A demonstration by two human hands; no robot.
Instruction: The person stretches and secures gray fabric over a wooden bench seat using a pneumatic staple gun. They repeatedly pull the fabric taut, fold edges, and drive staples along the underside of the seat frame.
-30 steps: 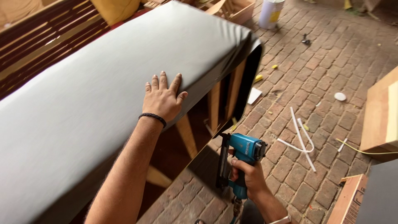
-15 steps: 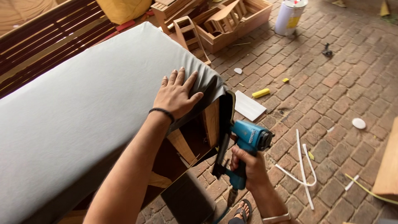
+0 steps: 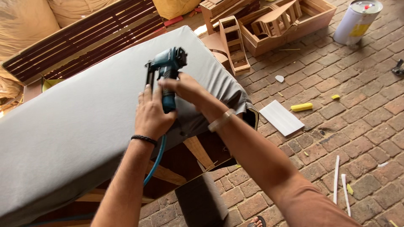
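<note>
Grey fabric [image 3: 75,126] already lies smooth over the cushion top; right hand [image 3: 185,88] grips the teal staple gun [image 3: 166,73], left hand [image 3: 151,115] flat beside it, corner edge looks unfinished.

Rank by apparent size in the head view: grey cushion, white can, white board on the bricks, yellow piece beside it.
1. grey cushion
2. white can and white board: look alike, and the can lies farther off, so unranked
3. yellow piece

I see a red brick floor [image 3: 362,122] in daylight, with wooden boxes [image 3: 290,21], a white can [image 3: 357,21] and dark wooden slats [image 3: 84,42].
</note>
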